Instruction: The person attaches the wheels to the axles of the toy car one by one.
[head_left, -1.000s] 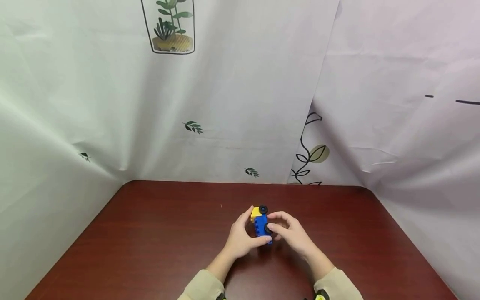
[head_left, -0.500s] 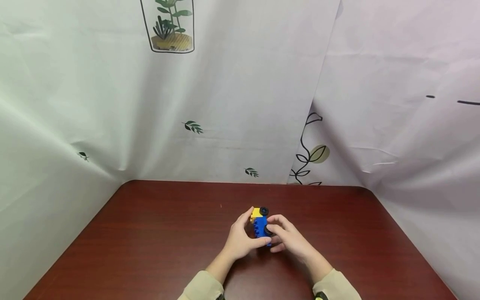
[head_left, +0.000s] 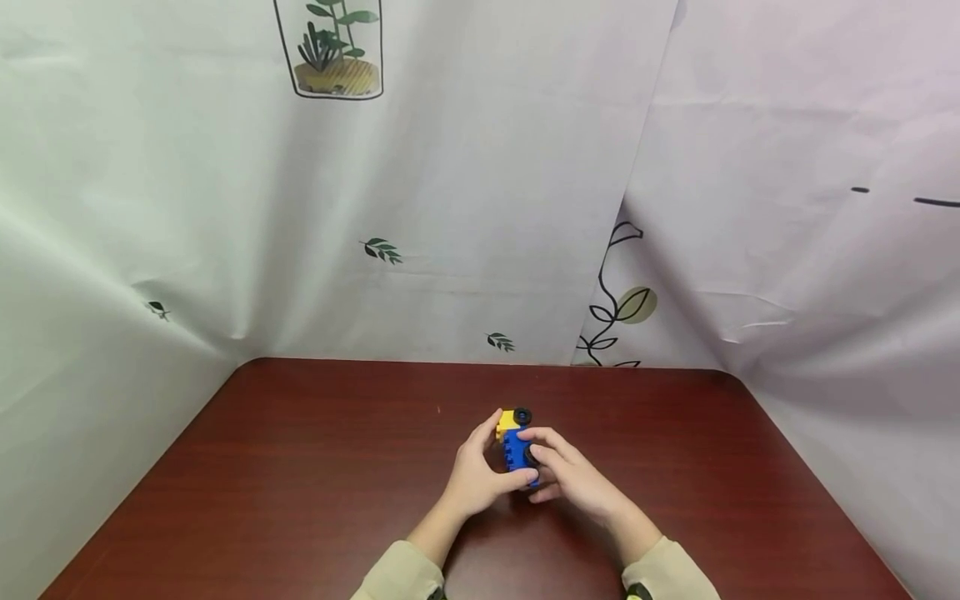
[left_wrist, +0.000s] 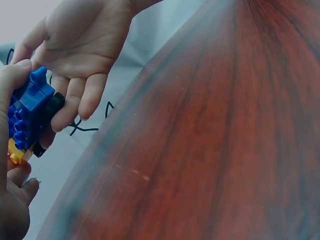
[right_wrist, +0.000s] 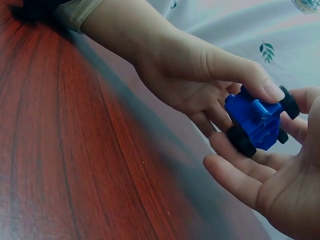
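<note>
A small building-brick toy car [head_left: 514, 450], mostly blue with a yellow end [head_left: 507, 422] and black wheels, is held over the table in the head view. My left hand [head_left: 474, 478] grips it between the thumb at its near end and fingers at the yellow end. Around the wheel side curls my right hand [head_left: 583, 483], thumb on the nearer black wheel [head_left: 530, 455] and forefinger on the blue body. Blue studs face left in the left wrist view. In the right wrist view, right fingers lie against a lower wheel [right_wrist: 241, 141]; part of the car is hidden by them.
A dark red wooden table [head_left: 337, 467] spreads out under both hands. White cloth [head_left: 465, 183] printed with leaves and a potted plant hangs behind the table and along its sides.
My right forefinger has moved left, from the car's edge onto its blue body. The left hand keeps its grip. Both hands and car shift slightly left in view as the head view moves a little.
</note>
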